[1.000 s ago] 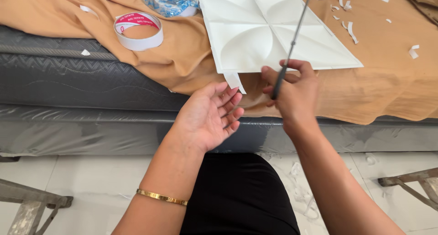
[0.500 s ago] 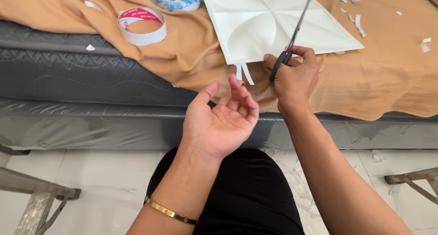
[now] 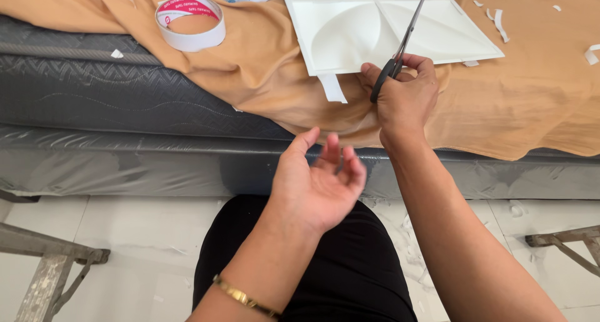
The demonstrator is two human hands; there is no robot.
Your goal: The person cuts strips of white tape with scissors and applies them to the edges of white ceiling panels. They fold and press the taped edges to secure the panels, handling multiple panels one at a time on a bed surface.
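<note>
1. Change since the earlier frames: the left hand (image 3: 319, 181) has drawn back from the panel edge toward the body and now hangs lower in view, over the lap; the right hand (image 3: 403, 94) remains at the panel's near edge.
2. Left hand: palm up, fingers loosely spread and curled, holding nothing and touching nothing. A gold bracelet (image 3: 244, 297) circles the wrist.
3. Right hand: closed around the black handles of a pair of scissors (image 3: 406, 37), thumb and fingers through the loops. The blades lie close together and run up and away across the panel.
4. White moulded panel (image 3: 350, 28): square, with raised curved relief, lying flat on the tan cloth (image 3: 531, 103) at the near edge of the bed. A narrow white strip (image 3: 331, 87) hangs from its near edge, left of the right hand.
5. Roll of white tape (image 3: 190, 23): on the cloth, well left of the panel.
6. White offcuts (image 3: 500, 19): scattered on the cloth to the right of the panel.
7. Dark grey mattress (image 3: 125, 103): beneath the cloth, its side facing the viewer.
</note>
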